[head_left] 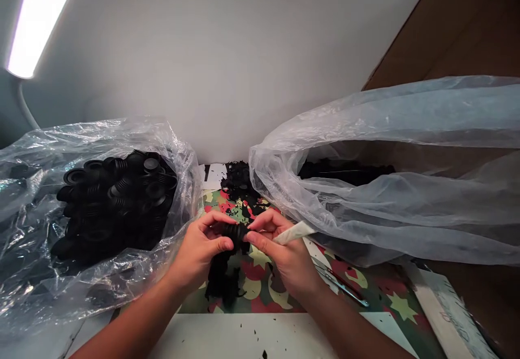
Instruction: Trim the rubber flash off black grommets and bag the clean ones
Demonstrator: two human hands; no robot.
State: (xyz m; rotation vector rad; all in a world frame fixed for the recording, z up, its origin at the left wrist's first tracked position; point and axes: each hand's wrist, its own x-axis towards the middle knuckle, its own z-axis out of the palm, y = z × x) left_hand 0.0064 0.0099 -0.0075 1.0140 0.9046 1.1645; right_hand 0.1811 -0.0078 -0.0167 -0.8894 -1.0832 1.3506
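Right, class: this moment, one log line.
left hand: holding black ribbed cylindrical piece; right hand: touching its end, holding pale flat strip; below: shredded black scraps

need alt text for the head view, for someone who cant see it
A person's left hand and right hand hold a small ribbed black piece over a colourful patterned mat strewn with black scraps. To the left, a clear bag holds many black parts; to the right lies a translucent bag.
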